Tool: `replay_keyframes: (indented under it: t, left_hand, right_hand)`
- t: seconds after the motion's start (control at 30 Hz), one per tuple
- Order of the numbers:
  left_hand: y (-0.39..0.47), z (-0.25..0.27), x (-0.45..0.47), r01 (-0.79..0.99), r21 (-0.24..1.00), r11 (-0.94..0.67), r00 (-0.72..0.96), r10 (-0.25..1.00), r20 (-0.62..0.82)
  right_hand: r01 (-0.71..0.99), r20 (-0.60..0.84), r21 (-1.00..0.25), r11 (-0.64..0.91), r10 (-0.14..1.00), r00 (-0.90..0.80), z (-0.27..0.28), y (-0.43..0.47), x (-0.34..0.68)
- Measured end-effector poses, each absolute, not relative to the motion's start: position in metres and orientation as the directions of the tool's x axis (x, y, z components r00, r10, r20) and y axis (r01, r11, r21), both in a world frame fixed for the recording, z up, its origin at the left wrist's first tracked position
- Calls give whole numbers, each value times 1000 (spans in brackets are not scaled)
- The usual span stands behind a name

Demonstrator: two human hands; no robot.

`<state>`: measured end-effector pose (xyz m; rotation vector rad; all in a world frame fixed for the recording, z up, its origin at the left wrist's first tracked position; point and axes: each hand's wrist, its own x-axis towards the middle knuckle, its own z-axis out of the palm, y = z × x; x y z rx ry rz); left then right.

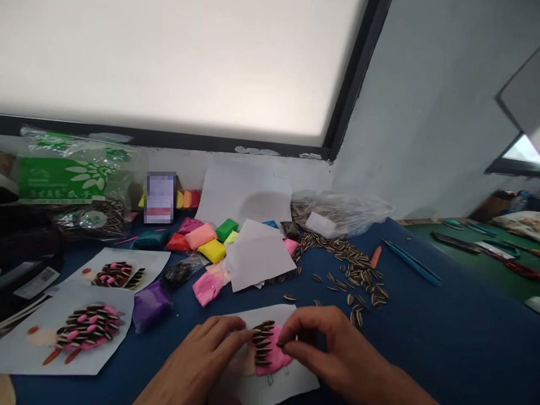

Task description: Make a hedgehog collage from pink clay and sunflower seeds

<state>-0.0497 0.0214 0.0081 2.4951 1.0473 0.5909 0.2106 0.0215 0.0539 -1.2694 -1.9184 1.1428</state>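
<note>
A white sheet of paper (301, 387) lies in front of me, with a pink clay body (276, 355) pressed on it and small feet drawn below. Striped sunflower seeds (262, 346) stand in rows on the clay's left part. My left hand (206, 351) rests on the sheet's left side, fingers stretched out and fingertips beside the seeds, holding nothing. Between thumb and forefinger, my right hand (323, 343) pinches one sunflower seed (280, 345) at the pink clay's surface. The pale clay at the left is partly covered by my left hand.
Loose sunflower seeds (354, 261) spread at the right, near a plastic bag (346, 211) and blue tweezers (411, 261). Coloured clay packs (213, 250) and white paper (257, 253) lie ahead. Two finished-looking hedgehog pictures (88, 360) and a purple pack (152, 304) are left.
</note>
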Motion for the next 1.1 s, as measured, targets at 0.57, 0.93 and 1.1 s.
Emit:
replay_keyframes:
  t: [0.57, 0.93, 1.1]
  left_hand:
    - [17, 10, -49, 567, 477, -671, 660, 717, 224]
    - [16, 10, -49, 582, 461, -670, 656, 722, 222]
    - [15, 9, -48, 601, 459, -654, 635, 740, 224]
  right_hand:
    - [595, 423, -466, 655, 756, -500, 15, 10, 193]
    - [606, 453, -432, 667, 742, -494, 9, 10, 190]
    - [628, 441, -400, 668, 741, -507, 10, 9, 190]
